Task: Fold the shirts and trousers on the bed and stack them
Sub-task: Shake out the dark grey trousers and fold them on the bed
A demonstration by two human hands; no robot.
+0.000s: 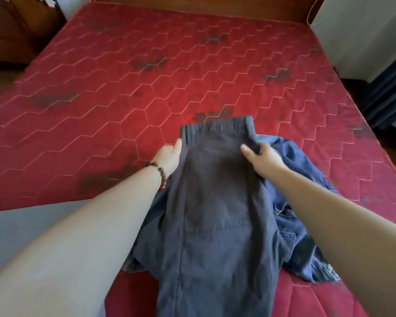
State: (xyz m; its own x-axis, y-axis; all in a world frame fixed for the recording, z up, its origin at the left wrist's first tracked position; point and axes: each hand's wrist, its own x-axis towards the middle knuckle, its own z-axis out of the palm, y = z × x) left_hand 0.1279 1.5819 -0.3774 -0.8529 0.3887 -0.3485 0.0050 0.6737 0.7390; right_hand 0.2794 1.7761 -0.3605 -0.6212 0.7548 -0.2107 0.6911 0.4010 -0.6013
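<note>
Grey trousers (pixel 215 202) hide both hands' fingers and most blue denim (pixel 302 225).

I see dark grey trousers (pixel 215 202) stretched lengthwise on the bed, waistband at far end w/ ribbed elastic, partly over a crumpled blue denim shirt (pixel 300 225) just to the right.

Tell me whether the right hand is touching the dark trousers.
Touching. The head view shows the right hand pinching the dark trousers at the waistband corner.
</note>
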